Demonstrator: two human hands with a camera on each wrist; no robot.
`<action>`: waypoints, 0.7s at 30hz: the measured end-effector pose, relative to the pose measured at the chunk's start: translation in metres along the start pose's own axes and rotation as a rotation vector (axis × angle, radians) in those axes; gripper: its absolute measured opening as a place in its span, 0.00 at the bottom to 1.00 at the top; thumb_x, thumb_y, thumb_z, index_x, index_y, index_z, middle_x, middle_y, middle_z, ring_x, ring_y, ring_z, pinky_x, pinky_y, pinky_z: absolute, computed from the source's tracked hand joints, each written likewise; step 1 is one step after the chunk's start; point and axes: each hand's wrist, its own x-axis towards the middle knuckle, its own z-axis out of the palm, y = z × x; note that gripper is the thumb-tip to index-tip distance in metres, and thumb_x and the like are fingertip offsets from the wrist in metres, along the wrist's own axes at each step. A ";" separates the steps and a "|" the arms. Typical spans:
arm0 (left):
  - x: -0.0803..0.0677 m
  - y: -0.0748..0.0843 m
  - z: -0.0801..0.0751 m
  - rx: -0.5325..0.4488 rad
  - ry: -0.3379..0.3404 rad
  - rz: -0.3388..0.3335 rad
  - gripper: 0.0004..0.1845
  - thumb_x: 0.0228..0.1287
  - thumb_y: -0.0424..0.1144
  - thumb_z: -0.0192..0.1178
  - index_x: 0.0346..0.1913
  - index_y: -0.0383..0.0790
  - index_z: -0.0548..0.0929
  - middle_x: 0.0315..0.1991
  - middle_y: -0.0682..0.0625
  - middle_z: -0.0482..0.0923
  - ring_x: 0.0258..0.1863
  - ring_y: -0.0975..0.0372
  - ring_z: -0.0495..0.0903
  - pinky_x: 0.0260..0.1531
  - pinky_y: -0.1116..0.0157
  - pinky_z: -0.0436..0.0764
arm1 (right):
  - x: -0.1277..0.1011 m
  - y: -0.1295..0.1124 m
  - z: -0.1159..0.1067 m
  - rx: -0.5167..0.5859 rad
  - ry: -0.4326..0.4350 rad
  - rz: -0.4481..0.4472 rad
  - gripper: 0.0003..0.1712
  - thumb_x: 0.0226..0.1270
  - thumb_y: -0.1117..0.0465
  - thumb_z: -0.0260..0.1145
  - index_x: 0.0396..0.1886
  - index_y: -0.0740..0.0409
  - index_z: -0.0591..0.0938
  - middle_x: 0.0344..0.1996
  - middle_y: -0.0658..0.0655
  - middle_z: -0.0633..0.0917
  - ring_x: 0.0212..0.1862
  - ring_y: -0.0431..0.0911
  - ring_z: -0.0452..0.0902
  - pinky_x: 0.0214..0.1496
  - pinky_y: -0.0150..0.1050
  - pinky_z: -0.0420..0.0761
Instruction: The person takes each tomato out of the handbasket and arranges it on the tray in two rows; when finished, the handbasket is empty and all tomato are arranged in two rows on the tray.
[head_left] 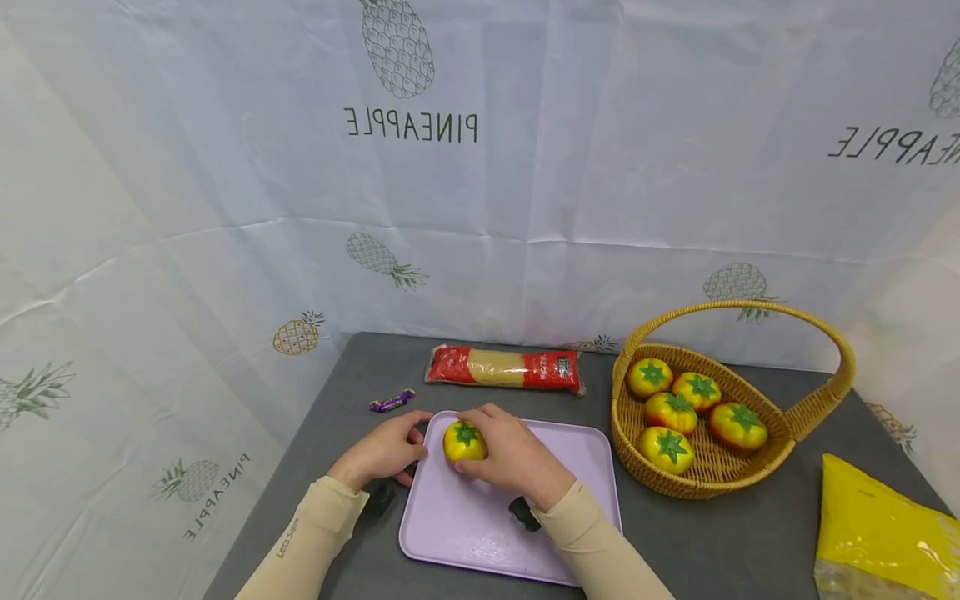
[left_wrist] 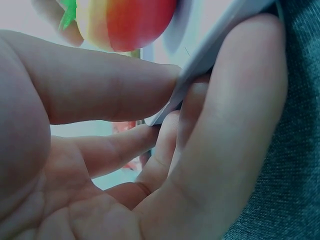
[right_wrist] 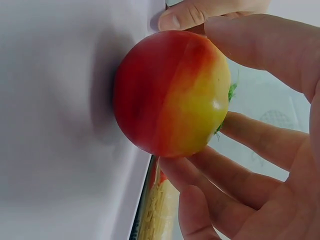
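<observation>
A lilac tray lies on the dark table, its left rim pinched by my left hand. In the left wrist view the thumb is on top of the rim and the fingers reach beneath it. Near the tray's far left corner, my right hand holds a yellow-and-red tomato with a green star-shaped leaf top. Thumb and fingers are spread round the tomato in the right wrist view, its red underside close to the tray surface.
A wicker basket with a tall handle holds several similar tomatoes on the right. Behind the tray lies a red noodle packet, with a purple wrapped candy to its left. A yellow bag sits at the right edge.
</observation>
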 end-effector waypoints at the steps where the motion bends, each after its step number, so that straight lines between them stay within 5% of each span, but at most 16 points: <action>1: 0.000 0.000 0.000 -0.001 -0.002 0.001 0.30 0.72 0.29 0.64 0.75 0.40 0.75 0.43 0.43 0.77 0.35 0.55 0.82 0.25 0.58 0.91 | 0.000 0.000 -0.001 -0.001 0.004 -0.003 0.38 0.62 0.48 0.82 0.71 0.54 0.82 0.56 0.54 0.85 0.50 0.45 0.82 0.58 0.45 0.87; 21: 0.002 0.003 -0.001 0.022 -0.004 -0.030 0.32 0.72 0.30 0.65 0.77 0.42 0.74 0.45 0.43 0.78 0.37 0.55 0.82 0.26 0.58 0.91 | -0.009 0.005 -0.023 0.031 -0.005 0.059 0.39 0.65 0.47 0.81 0.74 0.52 0.80 0.65 0.57 0.84 0.63 0.52 0.83 0.69 0.55 0.85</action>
